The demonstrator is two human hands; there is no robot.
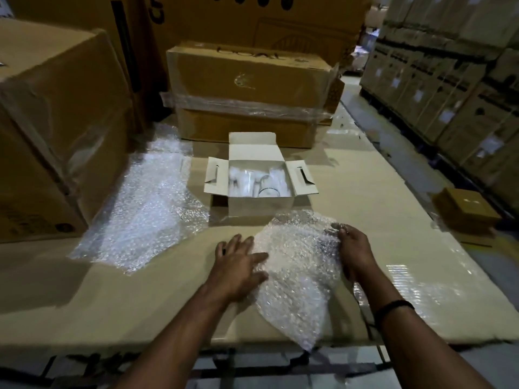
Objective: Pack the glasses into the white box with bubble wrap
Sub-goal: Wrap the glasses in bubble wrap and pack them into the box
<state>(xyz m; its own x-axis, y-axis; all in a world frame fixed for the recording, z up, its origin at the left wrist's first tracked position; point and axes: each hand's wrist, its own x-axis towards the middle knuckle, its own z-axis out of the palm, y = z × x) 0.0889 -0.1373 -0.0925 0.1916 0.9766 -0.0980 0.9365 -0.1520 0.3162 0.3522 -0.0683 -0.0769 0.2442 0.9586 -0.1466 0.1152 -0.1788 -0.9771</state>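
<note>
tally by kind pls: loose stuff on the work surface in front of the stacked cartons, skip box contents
Bubble wrap sheets: 2, near sheet touched by left hand and right hand, far sheet at left
White box: 1
Small brown box: 1
Total: 4

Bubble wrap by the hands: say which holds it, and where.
The right hand grips the bubble wrap at its right edge; the left hand only presses flat on its left edge.
</note>
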